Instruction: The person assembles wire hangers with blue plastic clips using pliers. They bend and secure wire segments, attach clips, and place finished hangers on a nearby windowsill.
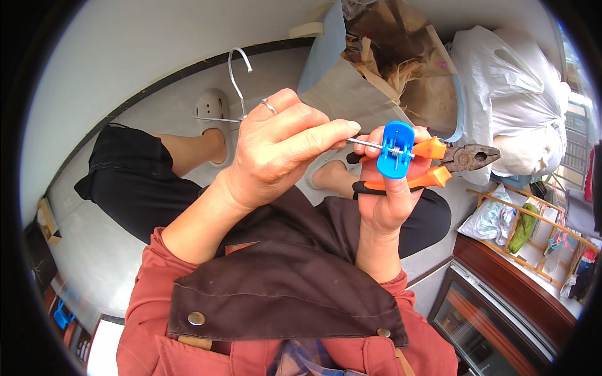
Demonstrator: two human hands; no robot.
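Blue clip (397, 133) and orange-handled pliers (431, 148) are grasped in the right hand (390, 210), while the left hand (279, 147) pinches a wire (366, 144).

Bright daylight from the right, white bag (511, 78) nearly blown out — fisheye-bent edges, black corners

Setting: a home, beside a window

Observed: pale floor tiles (106, 257) at 8 o'clock, plain white wall (132, 53) at 10. Slip-on clog (212, 100) worn near 11 (casual, house-type footwear). Open container (429, 106) of dry, husk-like leaves at 1; knotted white plastic bag (501, 75) at 2. Towards 3, window (572, 103) with railings (574, 153); just below, wooden rack (538, 271) with green vegetable (522, 229). Glass-paned cabinet (480, 323) at 4. Exact room: cannot tell.
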